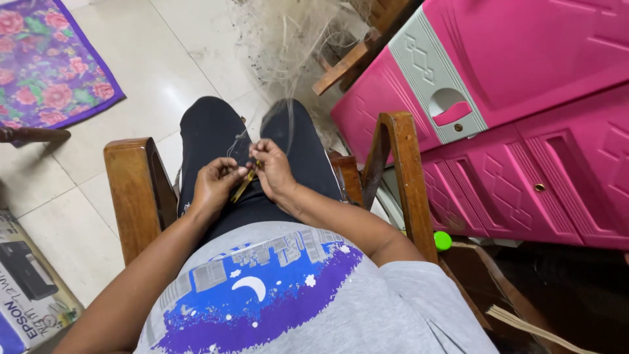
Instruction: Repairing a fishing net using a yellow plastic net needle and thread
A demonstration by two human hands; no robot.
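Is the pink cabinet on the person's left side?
No, the pink cabinet stands to the right of the wooden chair, beside the right hand.

Both forearms angle inward over the lap, wrists bent. The left hand (215,183) and right hand (274,169) meet close together, fingers curled and pinched shut, thumbs pressing toward the fingertips, knuckles facing up

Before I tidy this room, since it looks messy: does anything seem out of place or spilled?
Yes. A loose heap of pale straw-like fibres lies scattered over the white tiled floor ahead of the knees, with dark specks around it. Both hands, left hand and right hand, pinch a thin yellowish strip.
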